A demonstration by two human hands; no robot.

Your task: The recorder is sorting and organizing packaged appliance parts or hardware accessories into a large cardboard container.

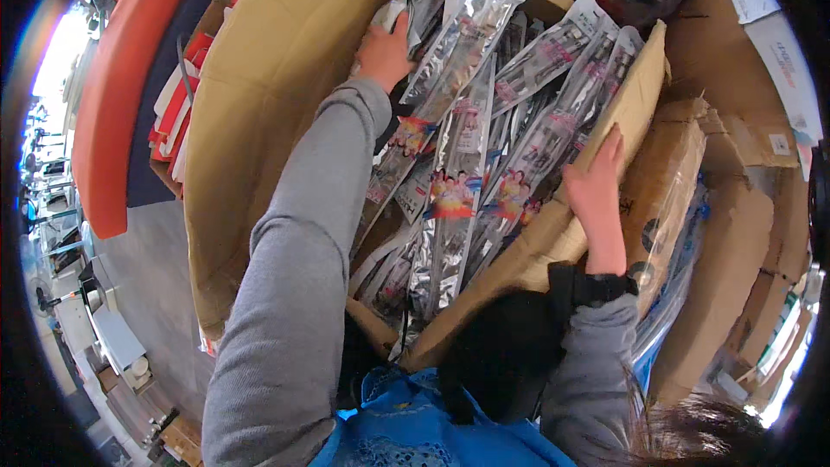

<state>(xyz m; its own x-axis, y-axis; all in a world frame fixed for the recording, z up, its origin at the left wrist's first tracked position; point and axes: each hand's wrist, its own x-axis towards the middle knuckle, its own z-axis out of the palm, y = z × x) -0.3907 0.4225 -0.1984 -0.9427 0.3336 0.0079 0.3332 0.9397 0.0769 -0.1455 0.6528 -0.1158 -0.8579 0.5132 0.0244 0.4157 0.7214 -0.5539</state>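
Many long foil packets [458, 147] fill the cardboard box [259, 104]; left hand [383, 52] at eleven o'clock presses flat on them; right hand [596, 186] at three grips the flap [622, 112]; best lift few packets, flap steadied.

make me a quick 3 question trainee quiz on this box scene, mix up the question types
1. True or false: the left hand reaches deep into the cardboard box, onto the long silvery packets.
2. Multiple choice: the right hand rests on
A. an orange chair
B. the box's right cardboard wall
C. a blue bag
3. Fill in: both arms wear sleeves of the colour ____.

Key: 1 true; 2 B; 3 grey
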